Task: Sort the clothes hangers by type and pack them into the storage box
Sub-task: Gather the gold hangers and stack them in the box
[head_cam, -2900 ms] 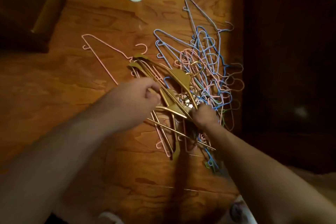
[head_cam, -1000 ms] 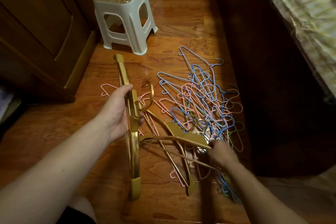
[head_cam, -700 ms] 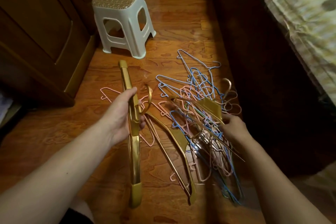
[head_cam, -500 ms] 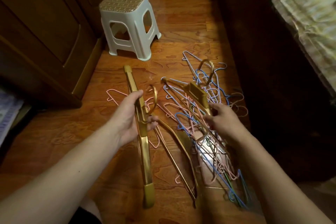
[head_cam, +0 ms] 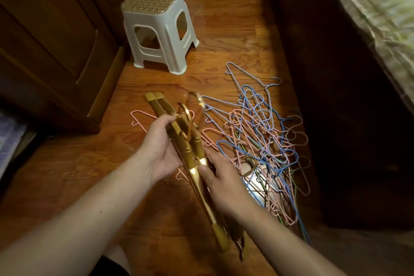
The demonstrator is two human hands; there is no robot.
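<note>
Two gold hangers [head_cam: 186, 152] stacked above the floor [head_cam: 67, 175]: left hand [head_cam: 160, 152] curled round them, right hand [head_cam: 220, 180] gripping alongside; align hooks before setting them apart from the wire pile [head_cam: 264, 141] at right.

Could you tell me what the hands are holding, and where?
Both hands, left and right, grip the bundled gold hangers around the middle, near the hooks.

Two gold hangers [head_cam: 186, 148]; one stool [head_cam: 158, 31]; two hands [head_cam: 159, 150].
</note>
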